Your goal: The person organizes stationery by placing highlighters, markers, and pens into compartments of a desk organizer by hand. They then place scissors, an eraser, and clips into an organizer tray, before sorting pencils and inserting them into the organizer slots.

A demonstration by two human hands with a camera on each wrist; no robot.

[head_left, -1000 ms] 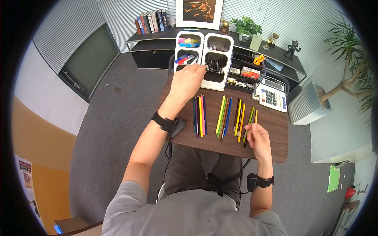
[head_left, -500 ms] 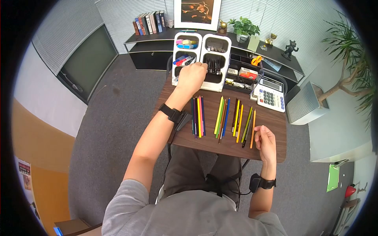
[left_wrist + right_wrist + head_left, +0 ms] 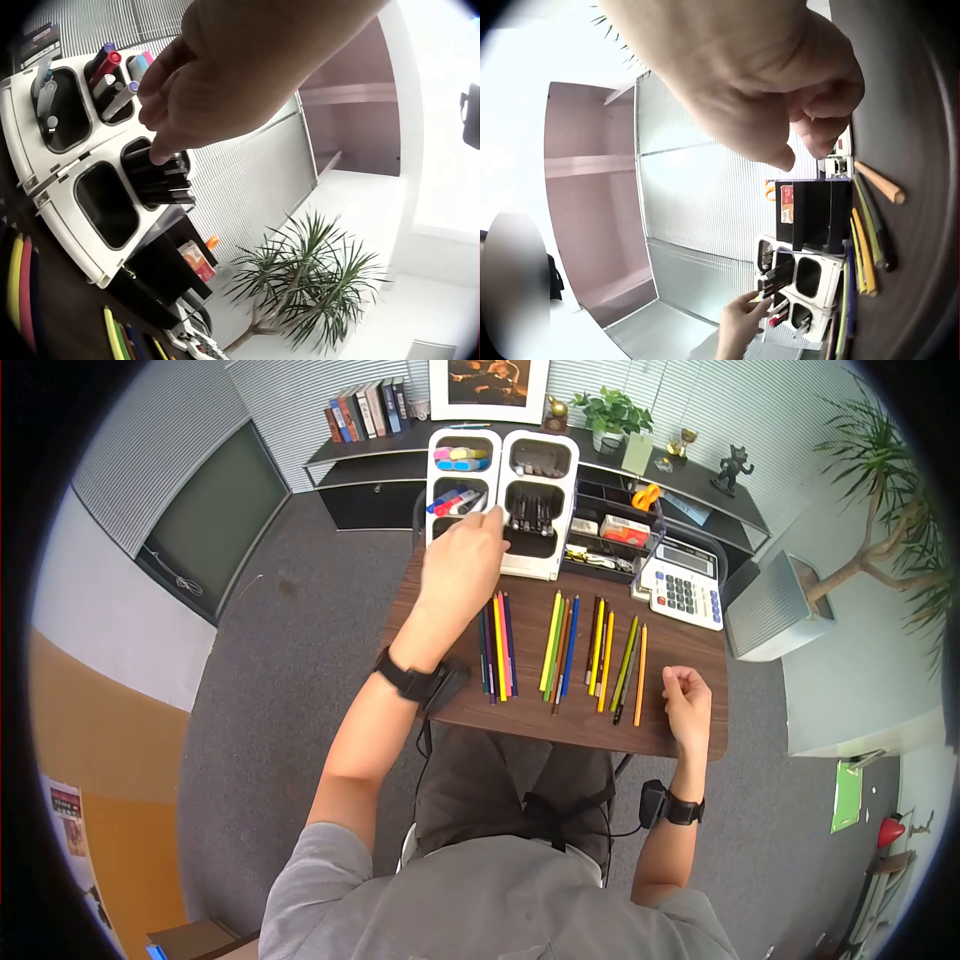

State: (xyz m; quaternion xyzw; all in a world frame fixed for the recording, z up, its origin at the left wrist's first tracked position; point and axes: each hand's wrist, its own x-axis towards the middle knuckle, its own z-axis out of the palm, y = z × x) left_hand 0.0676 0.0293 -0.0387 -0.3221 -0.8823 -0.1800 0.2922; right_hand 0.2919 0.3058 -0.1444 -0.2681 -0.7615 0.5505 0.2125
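My left hand (image 3: pixel 460 568) is over the white organiser (image 3: pixel 541 569), its fingertips between the marker compartment and the black pens (image 3: pixel 530 513). In the left wrist view the thumb of this hand (image 3: pixel 225 82) lies against the ends of the black pens (image 3: pixel 159 180); the other fingers are bent and grip nothing visible. My right hand (image 3: pixel 690 708), loosely curled and empty, is over the table's right part. Left of it lies an orange pencil (image 3: pixel 641 675), apart from the hand, beside green and black pencils. In the right wrist view its fingers (image 3: pixel 821 112) hang bent.
Several coloured pencils lie in groups across the brown table (image 3: pixel 705 660). Right of the white organiser stand a black desk organiser (image 3: pixel 600 558) with orange scissors (image 3: pixel 646 497) and a calculator (image 3: pixel 685 585). Behind are a shelf with books (image 3: pixel 370 412) and a potted plant (image 3: pixel 610 412).
My right hand has let go of the orange pencil, which now lies on the table, and has moved right. My left hand has stayed over the organiser, shifting slightly.
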